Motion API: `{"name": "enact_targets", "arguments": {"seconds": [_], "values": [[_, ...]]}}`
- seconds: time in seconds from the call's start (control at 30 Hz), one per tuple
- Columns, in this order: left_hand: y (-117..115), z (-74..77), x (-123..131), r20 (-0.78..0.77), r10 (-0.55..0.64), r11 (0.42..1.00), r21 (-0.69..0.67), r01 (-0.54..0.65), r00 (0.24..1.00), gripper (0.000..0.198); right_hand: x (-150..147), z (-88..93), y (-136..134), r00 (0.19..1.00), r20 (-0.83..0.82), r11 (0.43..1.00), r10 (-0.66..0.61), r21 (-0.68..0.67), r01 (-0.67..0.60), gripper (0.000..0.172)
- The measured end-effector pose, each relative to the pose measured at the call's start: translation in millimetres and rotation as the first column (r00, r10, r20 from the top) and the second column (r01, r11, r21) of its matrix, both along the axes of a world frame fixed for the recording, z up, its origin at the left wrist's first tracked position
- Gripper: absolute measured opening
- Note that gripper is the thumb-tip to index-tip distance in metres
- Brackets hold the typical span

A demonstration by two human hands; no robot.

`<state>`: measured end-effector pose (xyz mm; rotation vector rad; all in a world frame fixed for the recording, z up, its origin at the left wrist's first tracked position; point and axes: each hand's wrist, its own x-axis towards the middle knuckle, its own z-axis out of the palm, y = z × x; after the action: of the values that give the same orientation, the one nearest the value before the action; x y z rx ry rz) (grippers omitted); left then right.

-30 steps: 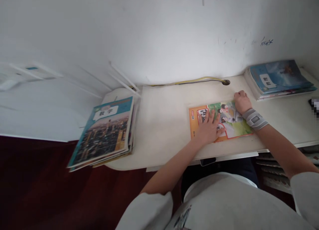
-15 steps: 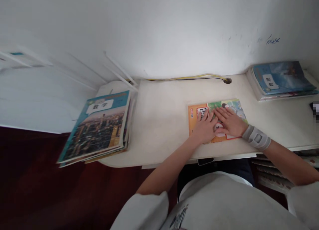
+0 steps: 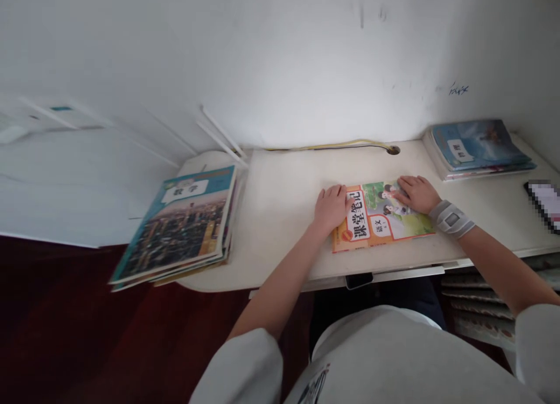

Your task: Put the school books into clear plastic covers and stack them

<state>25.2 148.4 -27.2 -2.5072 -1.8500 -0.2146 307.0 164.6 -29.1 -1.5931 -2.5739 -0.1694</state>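
Observation:
A book with an orange and green illustrated cover lies closed on the white desk in front of me. At its left edge is my left hand, thumb over the cover and fingers bent at the side. My right hand, wearing a grey wristband, holds the far right corner, its thumb on the cover and its fingers along the edge. What lies under the fingers of both hands is hidden.
A stack of books with a city picture on top overhangs the desk's left end. Another pile of blue books stands at the back right, near a phone. Along the wall, a yellow cable runs to a hole.
My hands have moved apart from the middle of the cover to the book's left and right edges, uncovering the title. The view has shifted slightly.

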Motion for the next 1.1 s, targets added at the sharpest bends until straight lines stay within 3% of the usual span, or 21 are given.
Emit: {"name": "enact_targets", "arguments": {"seconds": [0.27,0.4,0.5,0.6,0.73,0.83,0.97,1.1], "values": [[14,13.3,-4,-0.071,0.011,1.000,0.002,-0.011,0.997,0.038,-1,7.6,21,1.000,0.013,1.000,-0.004,-0.028,0.004,0.050],[15,13.3,-11,-0.056,0.194,0.981,0.002,-0.194,0.979,0.045,2,6.9,24,0.993,0.019,0.991,-0.113,-0.072,0.114,0.050],[17,12.8,-18,0.134,0.312,0.950,-0.062,-0.306,0.941,0.039,6,6.0,21,0.974,-0.005,0.973,-0.225,-0.049,0.224,0.043],[23,12.6,-24,0.394,0.376,0.926,-0.180,-0.331,0.839,0.028,5,3.8,18,0.969,-0.074,0.971,-0.237,0.014,0.239,0.040],[32,11.4,-30,0.560,0.411,0.912,-0.267,-0.312,0.719,0.021,-8,3.7,15,0.980,-0.170,0.991,-0.105,0.070,0.118,0.039],[35,10.1,-31,0.698,0.410,0.912,-0.301,-0.279,0.587,0.017,-25,8.4,14,0.976,-0.215,0.997,-0.021,0.065,0.036,0.036],[30,13.4,-26,0.819,0.415,0.909,-0.352,-0.224,0.397,0.027,-46,15.6,15,0.964,-0.256,0.997,0.065,0.058,-0.052,0.032],[22,24.9,-20,0.874,0.411,0.910,-0.378,-0.169,0.259,0.044,-55,22.4,18,0.951,-0.283,0.992,0.122,0.063,-0.109,0.033]]}}
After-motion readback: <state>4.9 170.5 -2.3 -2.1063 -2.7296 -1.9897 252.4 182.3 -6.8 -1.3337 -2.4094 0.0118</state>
